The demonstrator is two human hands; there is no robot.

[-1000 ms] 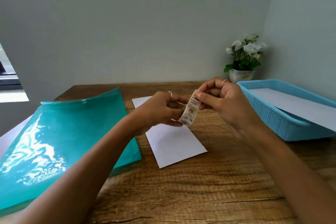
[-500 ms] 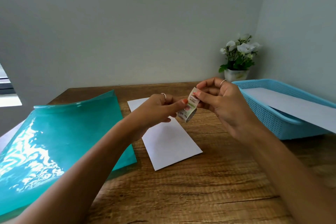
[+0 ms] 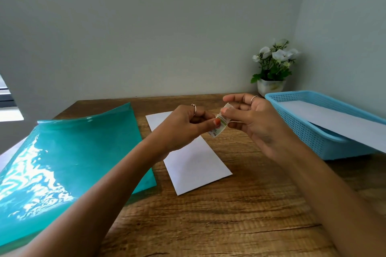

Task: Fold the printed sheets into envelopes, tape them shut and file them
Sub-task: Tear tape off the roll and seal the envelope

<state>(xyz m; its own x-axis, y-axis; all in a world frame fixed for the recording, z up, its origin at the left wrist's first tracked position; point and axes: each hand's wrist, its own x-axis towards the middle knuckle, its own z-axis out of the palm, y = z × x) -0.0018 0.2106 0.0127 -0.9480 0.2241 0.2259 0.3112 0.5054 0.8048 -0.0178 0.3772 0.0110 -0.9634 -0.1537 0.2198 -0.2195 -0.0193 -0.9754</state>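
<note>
A folded white sheet (image 3: pixel 192 165) lies on the wooden desk (image 3: pixel 219 221), running diagonally under my hands. Above it both hands hold a small strip of printed stickers (image 3: pixel 219 125) with perforated edges. My left hand (image 3: pixel 183 125) pinches the strip's lower part between thumb and fingers. My right hand (image 3: pixel 250 119) pinches its upper end with curled fingers. A glossy teal plastic folder (image 3: pixel 69 162) lies on the left of the desk, its far edge curling up.
A light blue plastic basket (image 3: pixel 313 131) stands at the right with a long white sheet (image 3: pixel 342 123) lying across it. A small pot of white flowers (image 3: pixel 271 69) sits in the back right corner against the wall.
The sticker strip has sunk slightly and tilted, and my left thumb has slid onto its middle. The camera has turned a little, shifting the scene leftward.
</note>
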